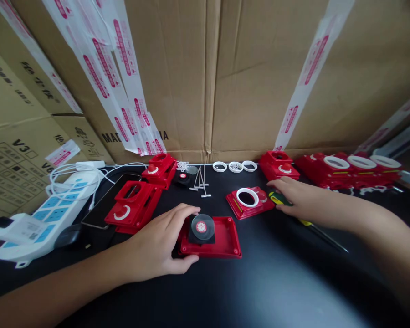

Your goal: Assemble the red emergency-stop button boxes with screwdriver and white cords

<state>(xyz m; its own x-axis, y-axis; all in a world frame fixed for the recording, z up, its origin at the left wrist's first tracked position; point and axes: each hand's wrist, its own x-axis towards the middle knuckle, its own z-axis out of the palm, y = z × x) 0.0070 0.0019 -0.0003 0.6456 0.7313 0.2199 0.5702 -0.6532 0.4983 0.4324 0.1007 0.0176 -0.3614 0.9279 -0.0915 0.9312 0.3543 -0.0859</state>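
My left hand grips the left end of a shallow red plastic housing, thumb at the near side and fingers at the far side. On the housing's left half sits a black square block with a clear round disc bearing a red-and-white emblem. My right hand is closed on the green-and-yellow handle of a screwdriver; its metal shaft points toward the lower right. Just left of that hand lies a red cover with a white ring around a dark opening.
More red units stand at the left, with others at the back right. White rings and T-shaped metal pieces lie along the back. A power strip with cables occupies the left; cardboard boxes wall off the rear.
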